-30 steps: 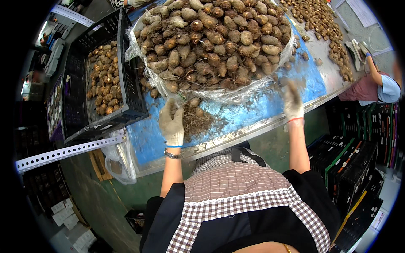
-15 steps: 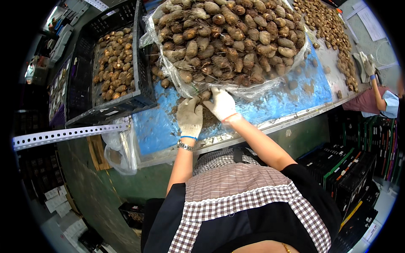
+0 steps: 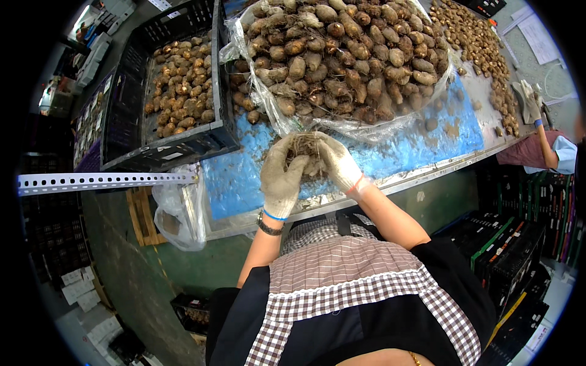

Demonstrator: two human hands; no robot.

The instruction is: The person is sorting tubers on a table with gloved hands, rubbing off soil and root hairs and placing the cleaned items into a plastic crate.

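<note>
My left hand point(image 3: 282, 178) and my right hand point(image 3: 339, 162), both in white knitted gloves, are cupped together over the near edge of the table. Between them they hold a clump of brown root fibres point(image 3: 305, 145); whether a taro sits inside it I cannot tell. The gloves hide part of the clump. Just beyond the hands rises a large heap of small hairy taros point(image 3: 348, 61), lying on a clear plastic sheet point(image 3: 372, 131). Bits of soil and root litter the blue covering point(image 3: 238, 192) around my hands.
A black crate point(image 3: 201, 143) holding cleaned taros point(image 3: 183, 85) stands left of the heap. More taros point(image 3: 470, 30) spread at the far right, where another person's gloved hand point(image 3: 530, 105) shows. A perforated metal bar point(image 3: 104, 181) juts out left. Stacked black crates point(image 3: 494, 238) stand at right.
My hands have come closer together and turned inward. The right hand has drawn back from the heap's edge, and a root clump now shows between them. The view has shifted slightly.
</note>
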